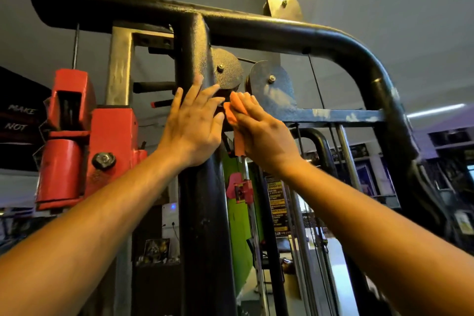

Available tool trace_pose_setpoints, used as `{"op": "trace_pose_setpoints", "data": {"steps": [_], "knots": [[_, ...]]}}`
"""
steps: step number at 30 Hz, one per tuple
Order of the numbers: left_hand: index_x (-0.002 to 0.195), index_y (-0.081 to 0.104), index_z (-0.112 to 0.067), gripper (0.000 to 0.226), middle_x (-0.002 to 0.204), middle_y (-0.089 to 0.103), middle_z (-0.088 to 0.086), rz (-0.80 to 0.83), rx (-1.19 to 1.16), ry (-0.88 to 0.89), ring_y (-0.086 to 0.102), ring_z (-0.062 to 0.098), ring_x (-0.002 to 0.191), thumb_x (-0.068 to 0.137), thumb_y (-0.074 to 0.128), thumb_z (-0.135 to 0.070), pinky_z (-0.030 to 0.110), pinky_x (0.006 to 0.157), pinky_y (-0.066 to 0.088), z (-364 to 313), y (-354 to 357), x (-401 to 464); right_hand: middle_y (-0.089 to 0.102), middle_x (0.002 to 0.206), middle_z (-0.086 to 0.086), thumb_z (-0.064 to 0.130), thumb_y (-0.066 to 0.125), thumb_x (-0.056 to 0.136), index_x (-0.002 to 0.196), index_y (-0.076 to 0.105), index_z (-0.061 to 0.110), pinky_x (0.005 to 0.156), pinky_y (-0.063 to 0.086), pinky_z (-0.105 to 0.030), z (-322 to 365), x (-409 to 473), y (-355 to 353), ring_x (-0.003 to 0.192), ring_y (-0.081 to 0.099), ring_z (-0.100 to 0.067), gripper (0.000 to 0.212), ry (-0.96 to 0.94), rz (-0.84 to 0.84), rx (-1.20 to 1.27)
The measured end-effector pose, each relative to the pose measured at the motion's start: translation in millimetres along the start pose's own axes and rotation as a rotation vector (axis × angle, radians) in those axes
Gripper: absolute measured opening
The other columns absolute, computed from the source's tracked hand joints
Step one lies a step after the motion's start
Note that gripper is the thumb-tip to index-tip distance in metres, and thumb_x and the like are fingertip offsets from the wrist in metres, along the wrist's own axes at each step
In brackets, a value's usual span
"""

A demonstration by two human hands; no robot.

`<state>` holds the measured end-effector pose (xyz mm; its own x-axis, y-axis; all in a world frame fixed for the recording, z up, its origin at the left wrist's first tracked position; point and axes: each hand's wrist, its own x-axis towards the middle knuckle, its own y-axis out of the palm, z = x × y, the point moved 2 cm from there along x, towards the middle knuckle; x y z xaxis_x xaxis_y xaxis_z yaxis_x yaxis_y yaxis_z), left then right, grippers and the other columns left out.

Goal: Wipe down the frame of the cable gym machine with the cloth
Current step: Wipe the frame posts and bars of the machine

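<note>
Left hand lies flat, fingers spread, on the frame's pebbled black post. Right hand presses a folded orange cloth just beside it, below two round pulleys.

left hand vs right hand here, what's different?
The left hand lies flat with fingers spread and holds nothing; the right hand presses an orange cloth under its fingers. The left hand rests on the black upright post; the right hand works just right of it, at the two round pulleys. Both are bare, raised overhead, backs toward the camera, close together on the machine frame.
</note>
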<state>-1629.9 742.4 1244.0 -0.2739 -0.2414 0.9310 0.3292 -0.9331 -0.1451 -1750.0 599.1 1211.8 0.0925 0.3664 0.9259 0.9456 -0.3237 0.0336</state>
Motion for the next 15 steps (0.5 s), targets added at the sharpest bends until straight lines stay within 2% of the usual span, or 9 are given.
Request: {"op": "trace_pose_setpoints", "data": {"steps": [2, 4, 6, 7, 10, 13, 15], "knots": [[0.155, 0.053, -0.023, 0.058, 0.173, 0.034, -0.005, 0.057, 0.053, 0.013, 0.001, 0.016, 0.167, 0.106, 0.035, -0.047, 0.051, 0.133, -0.007, -5.5, -1.5, -3.5, 0.039, 0.173, -0.010, 0.020, 0.067, 0.104, 0.161, 0.051, 0.015, 0.117, 0.049, -0.061, -11.9, -6.2, -16.1, 0.157, 0.040, -0.040, 0.059, 0.027, 0.095, 0.015], [0.157, 0.049, -0.023, 0.060, 0.172, 0.036, -0.004, 0.119, 0.081, 0.040, 0.004, 0.016, 0.167, 0.105, 0.036, -0.050, 0.051, 0.134, -0.007, -11.0, -2.4, -7.3, 0.045, 0.169, -0.008, 0.027, 0.063, 0.105, 0.160, 0.053, 0.018, 0.110, 0.055, -0.064, -28.9, -7.2, -32.8, 0.151, 0.049, -0.043, 0.056, 0.073, 0.132, 0.030], [0.158, 0.046, -0.023, 0.059, 0.171, 0.039, -0.002, 0.140, 0.061, 0.044, 0.014, 0.016, 0.165, 0.106, 0.039, -0.049, 0.047, 0.135, -0.002, -21.6, -2.5, -2.5, 0.051, 0.163, -0.011, 0.029, 0.063, 0.107, 0.154, 0.058, 0.018, 0.104, 0.059, -0.063, -51.6, -0.6, -49.8, 0.141, 0.057, -0.046, 0.048, 0.118, 0.050, 0.035], [0.159, 0.045, -0.022, 0.057, 0.170, 0.040, -0.001, 0.137, 0.054, 0.048, 0.021, 0.018, 0.164, 0.108, 0.042, -0.046, 0.044, 0.135, 0.002, -27.0, -3.0, 4.3, 0.049, 0.165, -0.011, 0.032, 0.060, 0.109, 0.155, 0.057, 0.019, 0.108, 0.057, -0.062, -60.7, 6.3, -55.8, 0.145, 0.054, -0.045, 0.047, 0.172, -0.012, 0.049], [0.157, 0.047, -0.019, 0.052, 0.161, 0.049, 0.003, 0.108, 0.066, 0.045, 0.041, 0.024, 0.152, 0.109, 0.052, -0.037, 0.044, 0.131, 0.020, -42.3, -2.1, 38.6, 0.036, 0.174, -0.007, 0.049, 0.043, 0.116, 0.166, 0.042, 0.025, 0.125, 0.040, -0.057, -80.5, 32.5, -60.3, 0.163, 0.030, -0.033, 0.056, 0.344, -0.145, 0.097], [0.150, 0.051, -0.017, 0.048, 0.151, 0.055, 0.008, 0.099, 0.117, 0.024, 0.050, 0.030, 0.140, 0.107, 0.051, -0.039, 0.048, 0.122, 0.032, -49.6, 5.3, 75.6, 0.002, 0.183, 0.002, 0.060, 0.026, 0.116, 0.175, 0.011, 0.029, 0.137, 0.010, -0.055, -88.0, 41.6, -31.9, 0.169, -0.002, -0.019, 0.068, 0.347, 0.014, 0.082], [0.154, 0.047, -0.017, 0.052, 0.159, 0.050, 0.008, 0.124, 0.164, 0.001, 0.045, 0.030, 0.147, 0.108, 0.046, -0.041, 0.049, 0.126, 0.029, -48.7, 13.5, 89.5, -0.018, 0.181, 0.004, 0.058, 0.021, 0.117, 0.174, -0.009, 0.027, 0.137, 0.004, -0.055, -84.6, 28.3, -9.6, 0.167, -0.017, -0.016, 0.072, 0.279, 0.074, 0.071]]}}
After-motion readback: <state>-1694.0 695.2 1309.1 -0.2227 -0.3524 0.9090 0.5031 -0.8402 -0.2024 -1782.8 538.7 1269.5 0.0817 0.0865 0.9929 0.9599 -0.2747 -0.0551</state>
